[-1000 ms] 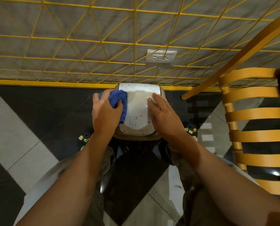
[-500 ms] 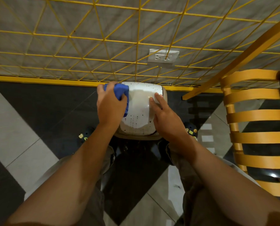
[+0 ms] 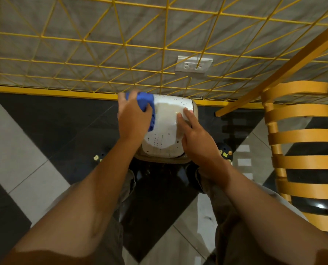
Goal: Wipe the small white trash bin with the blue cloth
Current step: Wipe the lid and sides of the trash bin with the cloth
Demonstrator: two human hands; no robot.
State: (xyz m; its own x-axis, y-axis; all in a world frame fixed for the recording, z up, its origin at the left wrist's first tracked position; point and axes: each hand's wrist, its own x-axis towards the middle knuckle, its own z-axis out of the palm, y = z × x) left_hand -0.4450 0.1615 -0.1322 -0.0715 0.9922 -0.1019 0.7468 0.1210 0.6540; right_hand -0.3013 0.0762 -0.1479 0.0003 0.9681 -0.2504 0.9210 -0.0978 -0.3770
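The small white trash bin (image 3: 164, 131) stands on the floor between my feet, its speckled top facing the camera. My left hand (image 3: 133, 119) grips the bunched blue cloth (image 3: 147, 106) against the bin's far left corner. My right hand (image 3: 194, 138) rests flat on the bin's right side, fingers straight, steadying it. The cloth is partly hidden under my left fingers.
A yellow wire grid (image 3: 121, 54) covers the grey wall right behind the bin, with a power socket (image 3: 194, 66) on it. An orange slatted chair (image 3: 300, 150) stands close on the right. The floor (image 3: 44, 131) is black and grey tile.
My left hand has slid the blue cloth away from me along the bin's left side to its far corner. My right hand has stayed on the bin's right side.
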